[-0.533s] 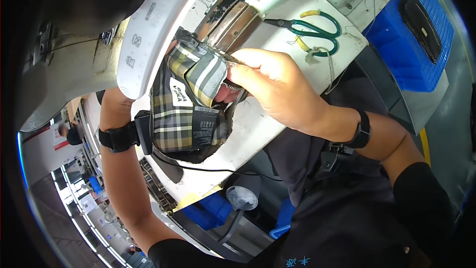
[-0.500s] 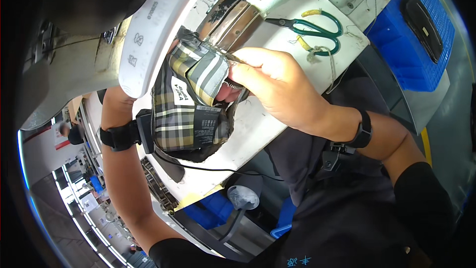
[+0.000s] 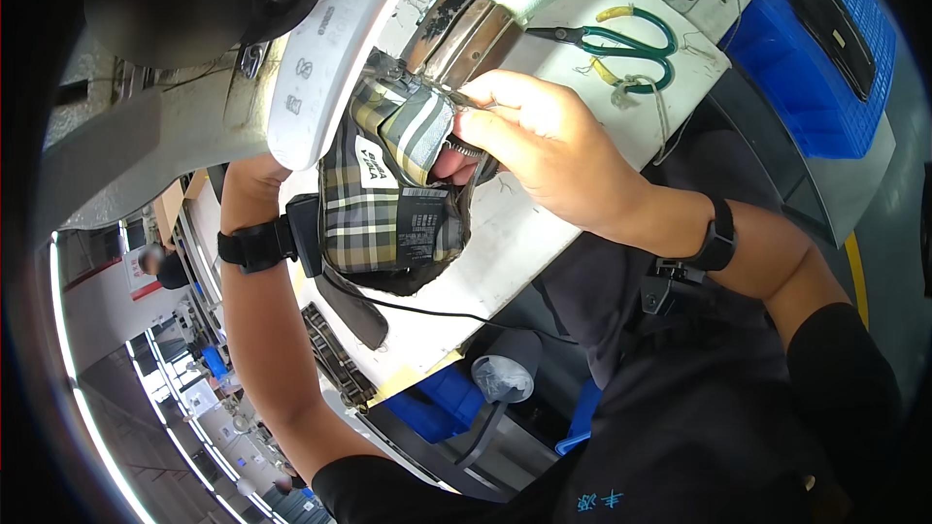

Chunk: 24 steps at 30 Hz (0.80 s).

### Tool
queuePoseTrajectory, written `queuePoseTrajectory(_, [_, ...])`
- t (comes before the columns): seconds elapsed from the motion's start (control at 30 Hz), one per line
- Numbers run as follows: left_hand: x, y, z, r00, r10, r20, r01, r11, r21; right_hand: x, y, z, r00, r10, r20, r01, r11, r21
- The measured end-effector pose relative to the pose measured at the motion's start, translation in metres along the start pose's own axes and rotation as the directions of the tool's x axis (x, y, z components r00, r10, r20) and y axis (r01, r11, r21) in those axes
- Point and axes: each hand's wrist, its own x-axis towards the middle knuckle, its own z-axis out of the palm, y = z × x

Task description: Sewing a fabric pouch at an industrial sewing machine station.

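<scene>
A dark bag piece with a plaid lining (image 3: 359,223) lies at the sewing machine's arm, bunched, with its lining outward. A white label (image 3: 370,163) and a dark printed label (image 3: 419,223) show on the lining. My right hand (image 3: 544,131) pinches the upper right edge of the bag between thumb and fingers, beside a short run of zipper teeth (image 3: 464,148). Pinkish fingertips show inside the fold there; whose hand they belong to is unclear. My left hand (image 3: 254,175) reaches behind the pale machine head (image 3: 335,68), its fingers hidden.
Green-handled scissors (image 3: 621,49) with yellow wrapping lie on the white table (image 3: 495,277) beyond my right hand. A blue crate (image 3: 825,87) holding a black item stands at far right. A black cable (image 3: 447,311) crosses the table edge above a grey bin (image 3: 505,378).
The whole view has shifted, so the scene sits slightly right and higher. My right hand keeps its pinch on the bag's edge, and the bag has hardly moved against the machine.
</scene>
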Motion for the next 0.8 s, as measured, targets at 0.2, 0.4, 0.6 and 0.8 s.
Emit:
queuePoseTrajectory(0.2, [-0.016,0.019,0.001,0.998,0.054,-0.011,-0.048,0.955,0.294,0.0,0.001,-0.001,0.998,-0.042,0.037,0.044,0.998,-0.047])
queuePoseTrajectory(0.4, [-0.097,0.118,0.091,0.937,0.216,-0.276,0.065,0.667,0.742,0.0,0.007,-0.001,0.995,-0.029,-0.092,0.038,0.994,0.099])
queuePoseTrajectory(0.6, [-0.114,0.102,0.186,0.773,0.571,-0.276,-0.12,0.56,0.82,-0.005,0.018,0.017,0.973,-0.202,-0.107,0.181,0.967,-0.178])
queuePoseTrajectory(0.8, [-0.099,0.076,0.207,0.643,0.625,-0.443,0.008,0.573,0.819,-0.002,0.02,0.002,0.926,-0.37,-0.067,0.299,0.833,-0.466])
